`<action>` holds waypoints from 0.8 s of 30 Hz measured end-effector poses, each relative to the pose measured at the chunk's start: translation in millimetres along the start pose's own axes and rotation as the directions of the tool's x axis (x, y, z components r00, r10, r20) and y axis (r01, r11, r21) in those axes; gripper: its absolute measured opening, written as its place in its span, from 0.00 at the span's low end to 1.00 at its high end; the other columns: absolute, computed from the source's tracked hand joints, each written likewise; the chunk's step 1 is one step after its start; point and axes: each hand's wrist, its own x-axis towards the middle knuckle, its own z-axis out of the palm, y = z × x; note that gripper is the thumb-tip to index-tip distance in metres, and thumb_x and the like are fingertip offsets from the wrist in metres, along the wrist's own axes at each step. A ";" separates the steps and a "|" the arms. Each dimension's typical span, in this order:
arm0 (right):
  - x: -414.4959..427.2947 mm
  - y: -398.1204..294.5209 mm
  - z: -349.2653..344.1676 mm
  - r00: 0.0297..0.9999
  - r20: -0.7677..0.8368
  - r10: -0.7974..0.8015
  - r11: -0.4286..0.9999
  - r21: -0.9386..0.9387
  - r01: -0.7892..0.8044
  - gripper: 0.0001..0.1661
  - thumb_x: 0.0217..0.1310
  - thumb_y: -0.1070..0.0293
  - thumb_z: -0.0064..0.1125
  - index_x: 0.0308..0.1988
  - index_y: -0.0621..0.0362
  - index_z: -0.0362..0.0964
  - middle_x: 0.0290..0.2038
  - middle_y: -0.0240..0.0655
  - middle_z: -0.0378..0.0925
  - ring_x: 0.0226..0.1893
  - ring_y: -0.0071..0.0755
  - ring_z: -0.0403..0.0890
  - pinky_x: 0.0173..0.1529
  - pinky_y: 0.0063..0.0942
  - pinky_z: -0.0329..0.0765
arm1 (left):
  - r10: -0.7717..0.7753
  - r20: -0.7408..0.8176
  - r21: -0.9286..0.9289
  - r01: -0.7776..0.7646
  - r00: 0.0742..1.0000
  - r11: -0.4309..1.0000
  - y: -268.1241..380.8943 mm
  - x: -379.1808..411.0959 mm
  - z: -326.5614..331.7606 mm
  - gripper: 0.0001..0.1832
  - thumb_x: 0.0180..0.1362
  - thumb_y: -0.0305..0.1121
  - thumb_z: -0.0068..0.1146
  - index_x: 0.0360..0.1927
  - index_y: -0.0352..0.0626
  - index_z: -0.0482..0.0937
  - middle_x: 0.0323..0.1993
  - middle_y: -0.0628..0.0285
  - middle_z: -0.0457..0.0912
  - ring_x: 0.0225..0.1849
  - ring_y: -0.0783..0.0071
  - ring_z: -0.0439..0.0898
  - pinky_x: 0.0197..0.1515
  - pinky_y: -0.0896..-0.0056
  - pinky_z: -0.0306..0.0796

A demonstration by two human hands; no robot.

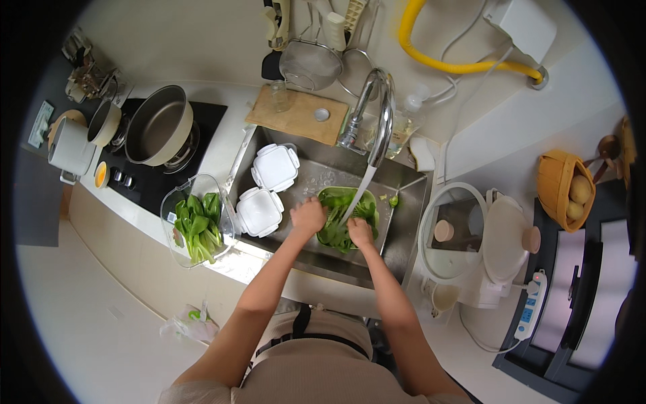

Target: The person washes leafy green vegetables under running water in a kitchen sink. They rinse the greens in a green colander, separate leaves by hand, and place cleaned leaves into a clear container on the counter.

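In the stainless steel sink [404, 217], a light green basin [348, 189] holds leafy greens [335, 233]. Water pours onto the leaves from the curved chrome faucet [386, 116]. At the basin's left rim is my left hand [309, 214], its fingers blurred and partly hidden, so its hold is unclear. My right hand [360, 232] has its fingers closed around greens near the basin's right side. Two white lidded containers, one farther back [275, 167] and one nearer [260, 212], lie left of the basin. A piece of green vegetable [393, 201] rests on the sink's right side.
Left of the sink, a clear plastic container [171, 202] holds bok choy [197, 222]. A deep pan [159, 126] stands on the black cooktop [212, 113]. A wooden board [303, 113] lies behind the sink. On the right are a glass-lidded pot [451, 267] and a power strip [531, 305].
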 end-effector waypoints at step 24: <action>75.1 2.3 41.2 0.684 -0.729 -0.030 0.989 0.076 0.125 0.20 0.34 0.65 0.67 0.30 0.58 0.68 0.28 0.37 0.71 0.29 0.43 0.71 0.40 0.38 0.68 | -0.033 -0.622 -0.237 -0.148 0.782 0.960 -141.3 -142.2 -167.4 0.13 0.52 0.26 0.50 0.43 0.40 0.72 0.50 0.53 0.68 0.51 0.58 0.67 0.50 0.65 0.62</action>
